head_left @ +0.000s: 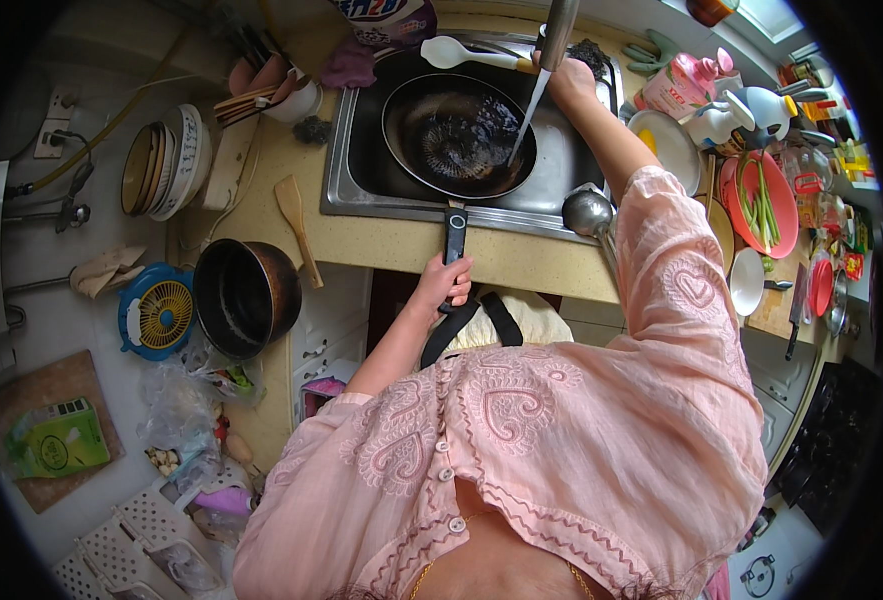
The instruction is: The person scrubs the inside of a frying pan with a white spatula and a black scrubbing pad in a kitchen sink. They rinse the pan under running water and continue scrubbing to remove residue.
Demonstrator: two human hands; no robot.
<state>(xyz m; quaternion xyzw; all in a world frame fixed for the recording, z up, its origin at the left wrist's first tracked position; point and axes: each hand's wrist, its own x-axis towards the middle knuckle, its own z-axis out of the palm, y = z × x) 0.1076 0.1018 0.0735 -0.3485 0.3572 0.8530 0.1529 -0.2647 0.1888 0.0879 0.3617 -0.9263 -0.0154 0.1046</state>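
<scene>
While our left hand (443, 286) wraps its fingers round the black handle (455, 235), the frying pan (406, 130) is over the sink (569, 155), with water running into it from the faucet (559, 35). Our right hand (568, 84) is beside the faucet, fingers partly hidden; we cannot tell whether they grip anything. Further out, we see a metal ladle (587, 212) on the right and a wooden spatula (296, 222) on the left.

Between spatula (296, 222) and pan handle (455, 232), I have the table's (386, 244) front edge free. A ladle (587, 212) blocks the sink's (371, 206) front right corner.
</scene>
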